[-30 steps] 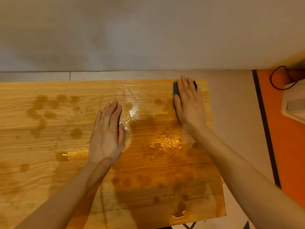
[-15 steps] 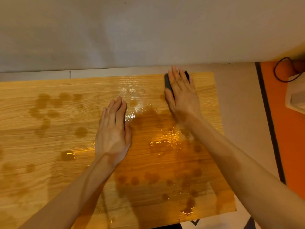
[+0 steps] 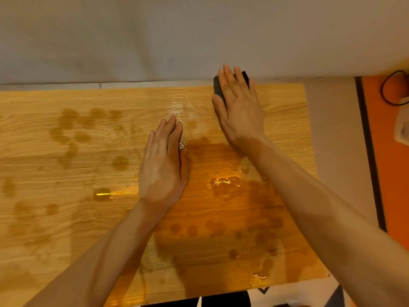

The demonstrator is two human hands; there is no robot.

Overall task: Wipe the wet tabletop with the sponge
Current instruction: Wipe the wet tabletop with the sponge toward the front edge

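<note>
The wooden tabletop (image 3: 66, 218) fills most of the view, with dark wet patches and glinting puddles (image 3: 223, 181) across it. A dark sponge (image 3: 218, 88) lies at the table's far edge, right of centre. My right hand (image 3: 239, 107) presses flat on top of the sponge and covers most of it; only its left side and a far corner show. My left hand (image 3: 163, 167) rests flat on the tabletop near the middle, fingers together, holding nothing.
A pale wall (image 3: 199, 36) runs directly behind the table's far edge. Right of the table lies grey floor (image 3: 338, 140), then an orange mat (image 3: 389, 173) with a black cable (image 3: 389, 89) and a white object (image 3: 402, 129).
My right hand has pushed the sponge away from me to the far edge and slightly left. My left hand has stayed flat on the table.
</note>
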